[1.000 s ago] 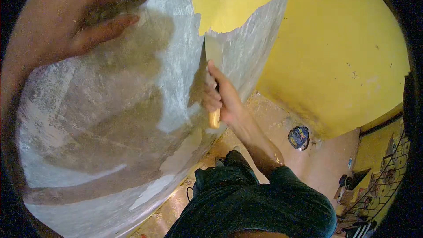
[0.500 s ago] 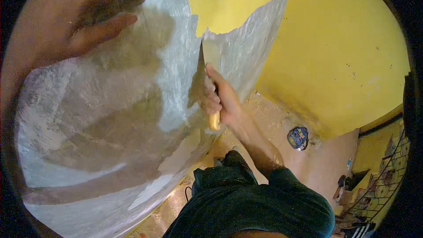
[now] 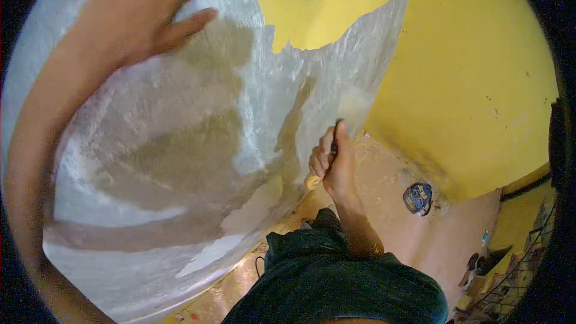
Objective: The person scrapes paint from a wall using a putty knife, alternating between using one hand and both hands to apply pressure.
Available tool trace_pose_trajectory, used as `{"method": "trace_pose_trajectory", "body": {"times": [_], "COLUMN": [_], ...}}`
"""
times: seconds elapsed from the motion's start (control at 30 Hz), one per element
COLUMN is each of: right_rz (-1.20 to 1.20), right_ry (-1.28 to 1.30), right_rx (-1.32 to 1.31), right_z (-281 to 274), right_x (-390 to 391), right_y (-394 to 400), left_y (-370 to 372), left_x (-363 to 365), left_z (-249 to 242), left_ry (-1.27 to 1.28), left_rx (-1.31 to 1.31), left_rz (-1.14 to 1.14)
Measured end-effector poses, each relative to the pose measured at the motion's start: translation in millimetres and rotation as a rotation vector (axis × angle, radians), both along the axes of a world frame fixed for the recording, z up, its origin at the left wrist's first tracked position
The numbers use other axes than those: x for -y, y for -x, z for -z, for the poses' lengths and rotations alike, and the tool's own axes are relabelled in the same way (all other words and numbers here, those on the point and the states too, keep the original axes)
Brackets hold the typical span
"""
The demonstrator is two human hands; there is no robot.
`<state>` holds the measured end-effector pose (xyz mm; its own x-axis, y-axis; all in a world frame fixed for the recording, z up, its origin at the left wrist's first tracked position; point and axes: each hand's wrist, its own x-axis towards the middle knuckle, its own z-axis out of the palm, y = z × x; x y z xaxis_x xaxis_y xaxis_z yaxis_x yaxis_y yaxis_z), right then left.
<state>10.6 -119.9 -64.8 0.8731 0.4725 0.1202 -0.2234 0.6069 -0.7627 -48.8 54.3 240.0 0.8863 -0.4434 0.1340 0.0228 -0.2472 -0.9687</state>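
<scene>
My right hand (image 3: 336,162) is wrapped around the wooden handle of a scraper (image 3: 353,103), a wide flat blade pointing up and to the right. The blade lies against the scraped grey-white wall (image 3: 324,78), near the corner with the yellow side wall. Above it, a ragged edge borders the remaining yellow paint (image 3: 312,6). At the upper left, my left hand (image 3: 135,18) is spread over the bare wall with thumb and fingers apart, and its fingertips run toward the top edge of the view.
To the right stands the yellow wall (image 3: 462,84), with small dark spots. A dark blue bag with yellow lettering (image 3: 418,198) sits on the dusty floor (image 3: 390,222). Shoes (image 3: 474,267) and a metal grille (image 3: 522,276) are at the lower right.
My right hand has moved the scraper right and down, from the ragged paint edge toward the corner. My left hand has shifted right with its fingers stretched further out.
</scene>
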Motion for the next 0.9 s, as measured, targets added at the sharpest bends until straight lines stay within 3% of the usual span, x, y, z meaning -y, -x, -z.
{"method": "trace_pose_trajectory", "body": {"times": [0.03, 0.13, 0.23, 0.3, 0.33, 0.4, 0.43, 0.47, 0.53, 0.57, 0.63, 0.7, 0.73, 0.77, 0.83, 0.87, 0.9], "right_rz": [0.044, 0.103, 0.166, 0.223, 0.192, 0.097, 0.012, 0.015, -0.082, -0.071, -0.250, -0.356, -0.479, -0.602, -0.593, -0.584, -0.585], "right_ry": [0.025, 0.022, -0.041, -0.145, -0.164, -0.086, 0.045, 0.068, 0.061, 0.060, 0.302, 0.421, 0.408, 0.398, 0.454, 0.500, 0.500], "right_rx": [-0.050, -0.158, -0.272, -0.357, -0.416, -0.513, -0.409, -0.540, -0.484, -0.486, -0.379, -0.120, -0.046, 0.033, 0.140, 0.243, 0.253], "right_z": [5.6, 17.8, 35.9, 51.1, 62.1, 93.1, 116.4, 91.5, 107.8, 113.2, 129.5, 151.7, 151.5, 149.1, 142.9, 142.6, 143.4], "right_x": [9.9, 25.2, 37.7, 45.3, 49.0, 59.3, 69.5, 67.5, 73.7, 74.0, 80.5, 88.1, 93.9, 99.7, 108.2, 109.3, 109.4], "right_y": [2.0, 7.9, 14.7, 21.9, 31.0, 59.3, 70.6, 90.0, 108.3, 113.1, 124.3, 122.9, 126.1, 126.6, 134.2, 134.6, 129.1], "left_y": [-10.5, -85.4, -103.0, -104.3, -94.6, -61.8, -44.1, -24.3, 21.6, 36.6, 57.4, 65.4, 69.9, 72.9, 79.8, 85.9, 84.8], "left_x": [-2.0, -34.5, -2.0, 39.5, 48.7, 60.6, 60.6, 65.3, 91.4, 99.2, 106.5, 102.7, 104.9, 107.8, 112.2, 113.9, 110.4], "left_z": [9.9, 99.1, 197.9, 248.0, 264.6, 302.4, 332.1, 357.5, 380.3, 374.8, 377.7, 393.3, 400.5, 406.4, 407.5, 405.5, 405.5], "left_ry": [-0.006, 0.762, 0.391, 0.850, 1.050, 1.716, 2.090, 2.469, 2.983, 2.813, 2.642, 2.625, 2.693, 2.697, 2.482, 2.712, 2.710], "left_rx": [0.030, -0.169, -0.339, -0.871, -0.946, -0.862, -0.974, -1.077, -0.867, -0.608, -0.371, -0.359, -0.401, -0.398, -0.123, -0.128, -0.120], "left_rz": [0.035, 0.470, 0.301, -0.318, -0.268, -0.126, -0.063, 0.017, 0.105, 0.221, 0.313, -0.013, -0.058, -0.042, 0.170, -0.006, 0.005]}}
